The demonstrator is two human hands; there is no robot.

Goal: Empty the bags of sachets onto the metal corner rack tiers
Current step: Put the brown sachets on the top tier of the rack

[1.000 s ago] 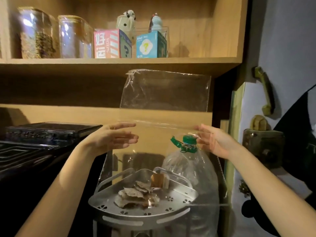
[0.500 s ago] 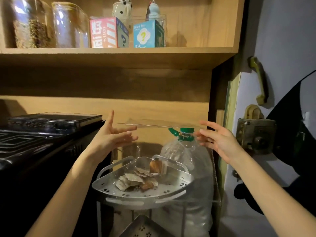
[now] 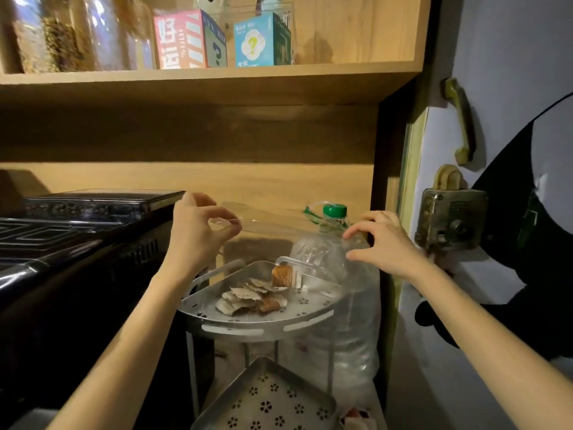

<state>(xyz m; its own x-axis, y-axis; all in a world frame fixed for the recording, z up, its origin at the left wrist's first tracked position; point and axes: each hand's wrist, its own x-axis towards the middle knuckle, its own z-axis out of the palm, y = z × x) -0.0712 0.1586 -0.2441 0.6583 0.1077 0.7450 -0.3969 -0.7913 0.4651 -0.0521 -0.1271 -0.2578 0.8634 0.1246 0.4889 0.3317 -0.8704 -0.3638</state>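
Note:
A clear plastic bag (image 3: 279, 217) is stretched flat and nearly edge-on above the metal corner rack. My left hand (image 3: 198, 231) pinches its left end. My right hand (image 3: 381, 240) pinches its right end near a bottle cap. Below, the rack's top tier (image 3: 263, 321) holds a small pile of pale and brown sachets (image 3: 257, 296). One orange-brown sachet (image 3: 282, 276) leans at the tier's back. A lower perforated tier (image 3: 266, 401) shows beneath, bare where visible. The bag looks empty.
A large clear water bottle with a green cap (image 3: 335, 211) stands right behind the rack. A black stove (image 3: 71, 231) sits to the left. Wooden shelves above carry jars and boxes (image 3: 186, 38). A door with a lock (image 3: 449, 221) is at right.
The bag was held up tall and open a second ago; it has been lowered and flattened between my hands, which now pinch its ends. The view tilted downward, revealing the lower tier.

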